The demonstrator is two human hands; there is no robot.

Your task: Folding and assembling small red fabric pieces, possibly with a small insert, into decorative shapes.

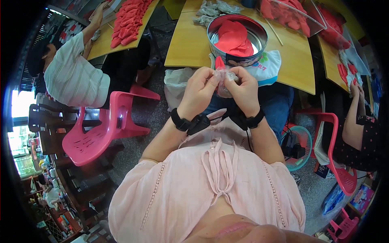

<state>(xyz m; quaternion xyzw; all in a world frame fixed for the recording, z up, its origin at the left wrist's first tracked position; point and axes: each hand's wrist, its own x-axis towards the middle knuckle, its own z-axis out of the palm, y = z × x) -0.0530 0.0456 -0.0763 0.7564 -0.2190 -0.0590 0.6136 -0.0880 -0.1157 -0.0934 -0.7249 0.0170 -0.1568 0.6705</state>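
Observation:
My left hand (197, 90) and my right hand (246, 89) meet just in front of the table's near edge. Both are closed, thumbs and fingers pinching a crumpled piece of clear plastic film (223, 90). A small red soft piece (219, 63) pokes up from the film beside my left fingertips. Its kind is unclear, and my fingers cover part of it. Directly beyond my hands stands a round metal tin (262, 35) holding several flat red pieces (231, 37). A white and blue printed cloth or bag (269, 67) lies under the tin's right side.
The yellow wooden table (184, 42) bears a stick (274, 31), grey-white crumpled bundles (216, 10) and a clear bin of red pieces (289, 18). People work at both sides, near pink plastic chairs (91, 139). A teal basket (310, 148) stands on the floor at right.

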